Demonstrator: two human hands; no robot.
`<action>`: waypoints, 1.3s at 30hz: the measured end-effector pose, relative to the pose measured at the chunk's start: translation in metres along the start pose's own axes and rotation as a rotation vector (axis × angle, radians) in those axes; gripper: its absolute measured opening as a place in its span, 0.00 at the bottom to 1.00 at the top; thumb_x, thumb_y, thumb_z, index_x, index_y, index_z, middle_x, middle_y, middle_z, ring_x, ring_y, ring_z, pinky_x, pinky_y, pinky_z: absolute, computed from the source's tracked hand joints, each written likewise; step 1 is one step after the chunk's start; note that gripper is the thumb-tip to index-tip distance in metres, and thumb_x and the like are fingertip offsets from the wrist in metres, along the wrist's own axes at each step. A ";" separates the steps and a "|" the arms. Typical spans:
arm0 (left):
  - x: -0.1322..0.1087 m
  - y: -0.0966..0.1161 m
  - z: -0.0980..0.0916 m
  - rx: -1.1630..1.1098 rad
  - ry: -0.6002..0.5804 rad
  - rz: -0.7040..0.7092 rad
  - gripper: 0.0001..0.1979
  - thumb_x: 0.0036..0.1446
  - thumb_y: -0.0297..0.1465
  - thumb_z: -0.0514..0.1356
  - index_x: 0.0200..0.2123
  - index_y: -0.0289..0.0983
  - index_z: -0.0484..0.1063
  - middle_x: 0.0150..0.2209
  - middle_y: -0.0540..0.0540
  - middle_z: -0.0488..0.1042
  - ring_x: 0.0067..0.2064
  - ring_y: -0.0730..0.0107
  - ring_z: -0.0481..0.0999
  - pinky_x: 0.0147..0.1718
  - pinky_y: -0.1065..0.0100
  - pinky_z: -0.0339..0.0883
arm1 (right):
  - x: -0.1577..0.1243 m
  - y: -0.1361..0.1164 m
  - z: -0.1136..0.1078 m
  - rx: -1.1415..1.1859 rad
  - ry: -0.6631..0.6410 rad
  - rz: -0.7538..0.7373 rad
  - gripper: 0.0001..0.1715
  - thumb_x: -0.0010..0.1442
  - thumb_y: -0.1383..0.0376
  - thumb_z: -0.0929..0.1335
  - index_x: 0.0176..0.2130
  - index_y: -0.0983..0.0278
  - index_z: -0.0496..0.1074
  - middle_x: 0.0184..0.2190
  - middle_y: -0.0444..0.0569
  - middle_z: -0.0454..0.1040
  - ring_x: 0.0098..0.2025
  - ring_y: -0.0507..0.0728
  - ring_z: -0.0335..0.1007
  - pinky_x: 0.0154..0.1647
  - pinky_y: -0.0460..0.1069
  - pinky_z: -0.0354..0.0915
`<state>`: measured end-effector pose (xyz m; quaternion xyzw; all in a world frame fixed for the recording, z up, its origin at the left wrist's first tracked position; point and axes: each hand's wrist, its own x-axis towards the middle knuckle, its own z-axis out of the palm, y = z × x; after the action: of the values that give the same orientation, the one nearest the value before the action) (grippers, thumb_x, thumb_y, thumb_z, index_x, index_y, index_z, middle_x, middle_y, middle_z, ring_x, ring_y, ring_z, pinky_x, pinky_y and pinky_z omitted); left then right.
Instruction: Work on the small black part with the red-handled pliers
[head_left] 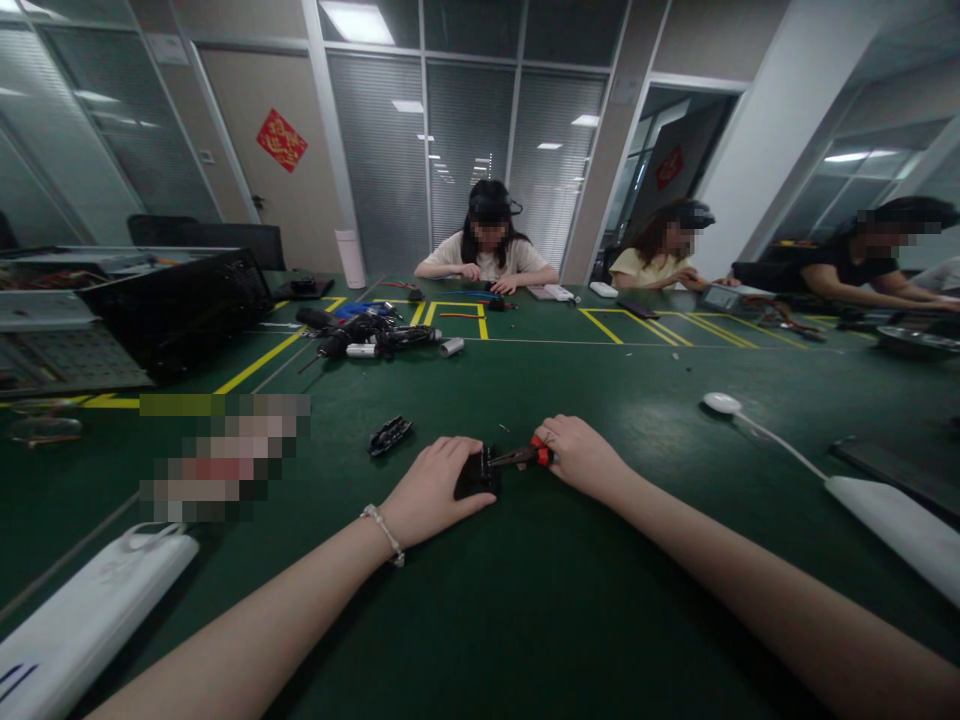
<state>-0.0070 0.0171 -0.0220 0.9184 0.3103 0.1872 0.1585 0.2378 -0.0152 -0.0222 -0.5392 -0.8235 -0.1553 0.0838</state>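
Between the fingers and thumb of my left hand (435, 490) is a small black, box-like part (472, 478), held against the green table. My right hand (576, 455) is closed around the red handles of a pair of pliers (517, 457). The long dark jaws point left and meet the right edge of the black part; whether they pinch anything there is too small to tell. Left of my left hand, apart from it, lies another black piece (390, 436) with a jagged, open-looking inside. A tiny scrap (504, 427) rests just beyond the pliers.
A tangle of black cables (375, 333) lies beyond, at left, near an open computer case (172, 310). White elongated devices lie at left (97, 610) and right (892, 530); the right one has a cable to a white puck (722, 403). Several people sit across the green table (600, 620).
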 end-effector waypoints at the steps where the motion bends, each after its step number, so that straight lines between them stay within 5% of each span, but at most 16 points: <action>1: 0.000 0.000 0.000 0.000 0.002 0.000 0.27 0.49 0.45 0.56 0.50 0.40 0.57 0.49 0.45 0.63 0.50 0.59 0.62 0.47 0.58 0.57 | 0.000 0.000 0.000 -0.001 0.002 0.001 0.12 0.45 0.71 0.65 0.35 0.66 0.65 0.32 0.50 0.66 0.33 0.54 0.59 0.34 0.48 0.55; 25: 0.000 0.002 -0.002 0.006 -0.001 0.001 0.27 0.49 0.45 0.56 0.50 0.39 0.58 0.49 0.45 0.64 0.50 0.59 0.62 0.47 0.59 0.57 | 0.000 0.001 0.000 0.000 0.009 -0.027 0.12 0.46 0.71 0.64 0.35 0.67 0.65 0.32 0.50 0.66 0.33 0.55 0.59 0.35 0.49 0.55; 39: 0.000 0.000 0.000 -0.011 0.000 0.005 0.27 0.49 0.45 0.57 0.50 0.40 0.58 0.48 0.45 0.64 0.49 0.58 0.62 0.47 0.58 0.57 | -0.001 0.000 0.002 0.001 0.041 -0.033 0.19 0.44 0.74 0.63 0.39 0.66 0.63 0.37 0.51 0.65 0.41 0.58 0.59 0.44 0.53 0.53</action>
<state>-0.0071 0.0171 -0.0219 0.9182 0.3070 0.1895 0.1633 0.2383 -0.0151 -0.0247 -0.5223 -0.8304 -0.1673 0.0986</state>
